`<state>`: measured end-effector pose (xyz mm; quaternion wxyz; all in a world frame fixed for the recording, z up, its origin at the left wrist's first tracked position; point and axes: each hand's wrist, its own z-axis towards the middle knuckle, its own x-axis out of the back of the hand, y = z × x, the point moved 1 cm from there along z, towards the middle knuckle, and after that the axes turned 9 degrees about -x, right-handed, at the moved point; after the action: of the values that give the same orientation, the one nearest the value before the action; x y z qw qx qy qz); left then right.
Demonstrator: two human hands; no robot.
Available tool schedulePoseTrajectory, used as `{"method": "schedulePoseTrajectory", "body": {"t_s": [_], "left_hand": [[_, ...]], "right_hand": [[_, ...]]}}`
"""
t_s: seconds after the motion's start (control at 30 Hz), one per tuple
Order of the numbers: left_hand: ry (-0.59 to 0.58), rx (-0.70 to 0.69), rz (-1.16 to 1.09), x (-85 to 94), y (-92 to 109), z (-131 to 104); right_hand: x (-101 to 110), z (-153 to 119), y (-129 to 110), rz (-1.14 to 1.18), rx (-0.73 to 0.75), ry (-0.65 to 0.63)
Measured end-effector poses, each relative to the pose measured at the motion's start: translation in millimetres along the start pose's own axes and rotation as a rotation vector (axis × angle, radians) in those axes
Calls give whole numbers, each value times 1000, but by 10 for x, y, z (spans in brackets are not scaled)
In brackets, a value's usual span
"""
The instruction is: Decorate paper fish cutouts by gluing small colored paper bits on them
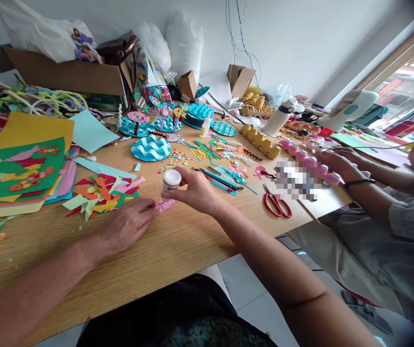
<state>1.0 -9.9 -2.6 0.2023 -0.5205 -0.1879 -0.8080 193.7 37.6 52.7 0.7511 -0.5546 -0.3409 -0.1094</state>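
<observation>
My right hand (pixel 198 190) is closed around a small upright cylinder with a round white end, which looks like a glue stick (pixel 172 179). Its lower end is over a small piece of pink paper (pixel 165 205) on the table. My left hand (pixel 129 224) rests on the tabletop, fingers bent together, with the fingertips holding the left edge of that pink paper. Just beyond my left hand lies a pile of coloured paper scraps (pixel 104 195). Pencils (pixel 219 178) lie to the right of my right hand.
Red-handled scissors (pixel 277 206) lie on the right. Coloured sheets (pixel 15 164) are stacked on the left. Behind stand blue wavy discs (pixel 150 148), a small glue bottle (pixel 206 126) and a white bottle (pixel 277 118). Another person's hands (pixel 340 164) work beside pink egg-carton strips (pixel 308 164).
</observation>
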Motion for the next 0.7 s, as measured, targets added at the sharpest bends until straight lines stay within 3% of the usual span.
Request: {"method": "schedulePoseTrajectory", "body": {"t_s": [0.47,0.7], "left_hand": [[7,-16,14,-15,-8,-15],[-2,-5,22,15,13,11]], "right_hand": [[21,79,31,-70,7,40],[35,88,-32,-80,21,-3]]}}
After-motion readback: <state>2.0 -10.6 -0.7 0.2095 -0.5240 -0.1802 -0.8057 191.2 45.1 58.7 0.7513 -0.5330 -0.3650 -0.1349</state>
